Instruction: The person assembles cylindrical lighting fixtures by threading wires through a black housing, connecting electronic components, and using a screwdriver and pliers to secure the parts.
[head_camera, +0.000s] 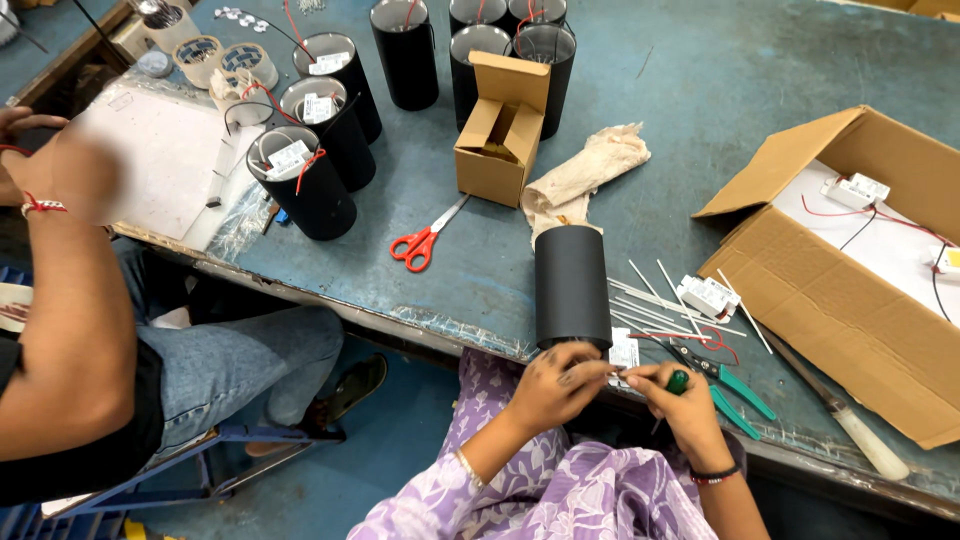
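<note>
The left hand (552, 383) pinched a small white connector (622, 372) by its fingertips at the near edge of the table (690, 90), holding it steady while the right hand (680, 400) closed around a green-handled screwdriver (677, 383) and bore its tip toward that piece. Just beyond the knuckles a black cylinder housing (572, 285) lay on its side, open end toward the person, so its red wire (690, 338) reached the hands. Green pliers (735, 385), white sleeves (660, 300) and red scissors (418, 245) lay near, and a neighbour's arm (70, 330) rested well apart.
</note>
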